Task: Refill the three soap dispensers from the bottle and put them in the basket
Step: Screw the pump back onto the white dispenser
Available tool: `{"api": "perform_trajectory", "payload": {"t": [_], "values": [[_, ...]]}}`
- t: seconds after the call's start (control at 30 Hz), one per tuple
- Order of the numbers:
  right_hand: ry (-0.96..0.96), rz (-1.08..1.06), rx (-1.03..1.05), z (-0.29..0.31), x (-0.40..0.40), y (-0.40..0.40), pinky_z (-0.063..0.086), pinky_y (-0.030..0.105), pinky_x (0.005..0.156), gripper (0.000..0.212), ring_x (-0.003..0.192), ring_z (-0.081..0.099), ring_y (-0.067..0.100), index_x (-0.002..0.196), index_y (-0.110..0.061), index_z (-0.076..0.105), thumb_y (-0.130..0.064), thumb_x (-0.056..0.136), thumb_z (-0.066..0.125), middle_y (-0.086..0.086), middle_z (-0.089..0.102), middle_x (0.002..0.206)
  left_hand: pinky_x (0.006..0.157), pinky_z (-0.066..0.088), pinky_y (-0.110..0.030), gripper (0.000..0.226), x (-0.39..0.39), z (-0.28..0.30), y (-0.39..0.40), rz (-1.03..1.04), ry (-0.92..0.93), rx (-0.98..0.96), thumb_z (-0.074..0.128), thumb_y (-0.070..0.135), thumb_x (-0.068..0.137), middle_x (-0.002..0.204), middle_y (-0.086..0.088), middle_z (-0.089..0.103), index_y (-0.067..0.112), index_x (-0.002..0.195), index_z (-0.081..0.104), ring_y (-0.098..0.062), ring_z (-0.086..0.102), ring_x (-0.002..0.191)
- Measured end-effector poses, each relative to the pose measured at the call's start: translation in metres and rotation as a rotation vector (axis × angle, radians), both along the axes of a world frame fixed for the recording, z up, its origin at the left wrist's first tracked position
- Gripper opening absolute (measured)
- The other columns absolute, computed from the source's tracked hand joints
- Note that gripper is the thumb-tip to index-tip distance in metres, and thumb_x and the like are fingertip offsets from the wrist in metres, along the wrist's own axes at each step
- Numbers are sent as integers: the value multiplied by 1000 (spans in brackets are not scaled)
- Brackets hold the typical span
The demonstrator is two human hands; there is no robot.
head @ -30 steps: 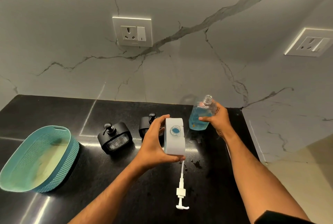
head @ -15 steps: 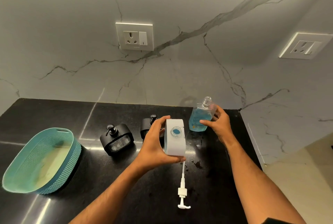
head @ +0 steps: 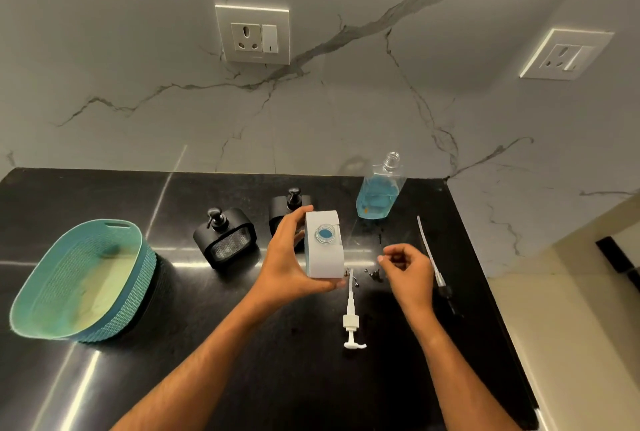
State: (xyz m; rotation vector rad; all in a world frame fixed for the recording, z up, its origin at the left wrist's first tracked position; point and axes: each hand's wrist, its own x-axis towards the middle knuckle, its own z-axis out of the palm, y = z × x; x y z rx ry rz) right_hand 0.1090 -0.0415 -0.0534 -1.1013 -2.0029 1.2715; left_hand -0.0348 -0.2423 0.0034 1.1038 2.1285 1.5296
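The left hand (head: 291,264) grips the white soap dispenser (head: 323,245) by its flat sides, upright on the black counter (head: 242,344), its open neck showing blue soap. Filled, it likely feels heavy, rigid and slick, so keep it level. The right hand (head: 407,269) hovers loosely curled, holding nothing, near the white pump (head: 351,314) lying beside the dispenser.

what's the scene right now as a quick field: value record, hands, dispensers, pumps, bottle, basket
left hand: grips white dispenser, pump off, blue soap at the opening
right hand: loosely curled, holds nothing
black dispensers: two, pumps on; one beside basket, other behind left hand
white pump: lying on counter
bottle: upright, uncapped, partly full of blue soap
bottle pump: lying on counter, right
basket: no dispensers inside
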Motion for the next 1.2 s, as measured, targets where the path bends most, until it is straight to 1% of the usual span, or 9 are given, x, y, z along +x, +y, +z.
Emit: {"api": "perform_trajectory", "payload": {"t": [0.13,0.2,0.27,0.4,0.57,0.73,0.83,1.0,1.2], "values": [[-256,80,61,-8,14,-43,51,20,62,20,61,64,0,79,-25,69,-27,76,88,-10,69,68,115,47,-45,120,6,-10,-16,-6,-16,-6,100,45,54,149,7,48,22,153,36,-14,50,139],[-464,163,103,-10,19,-62,47,21,62,31,68,63,1,82,-26,63,-44,74,87,-11,67,73,115,47,-42,120,9,-17,-25,-11,-30,-9,101,45,54,148,7,48,21,152,37,-13,50,138],[-630,224,159,-13,22,-76,49,27,67,44,82,66,12,91,-25,58,-54,72,85,-9,67,85,115,47,-42,121,11,-23,-32,-9,-42,-12,101,45,53,148,6,49,21,152,36,-13,51,138],[-714,222,206,-19,21,-93,53,34,73,49,98,68,26,102,-21,54,-45,73,86,0,68,103,116,46,-43,123,15,-33,-44,-6,-80,-9,102,43,51,148,8,49,22,152,37,-13,51,139],[-596,139,213,-16,22,-97,57,40,73,33,87,69,24,94,-21,53,-25,76,79,-2,66,90,117,45,-40,124,14,-39,-57,-9,-101,-16,102,46,50,148,8,48,24,153,36,-8,50,138],[-274,17,285,21,17,-99,58,42,64,29,63,64,7,78,-27,55,-25,75,84,-10,64,68,118,44,-40,123,7,-45,-67,-4,-105,-23,101,46,51,147,11,48,25,153,35,-7,49,138],[-99,17,362,58,10,-106,58,35,60,24,69,66,4,85,-29,63,-22,76,85,-14,67,75,118,43,-38,124,2,-49,-69,-11,-100,-30,101,44,52,148,11,47,24,154,34,-6,48,139],[109,90,446,115,6,-124,58,28,64,18,78,69,11,95,-20,72,-22,81,83,-12,69,85,118,42,-33,124,-2,-52,-69,-4,-95,-40,102,46,52,148,13,46,26,154,33,-2,46,138],[36,249,506,146,8,-136,54,16,63,22,79,68,7,93,-21,72,-33,78,84,-12,70,87,116,45,-40,126,-2,-55,-68,7,-90,-32,103,43,50,148,11,47,27,154,33,-9,50,138]]}}
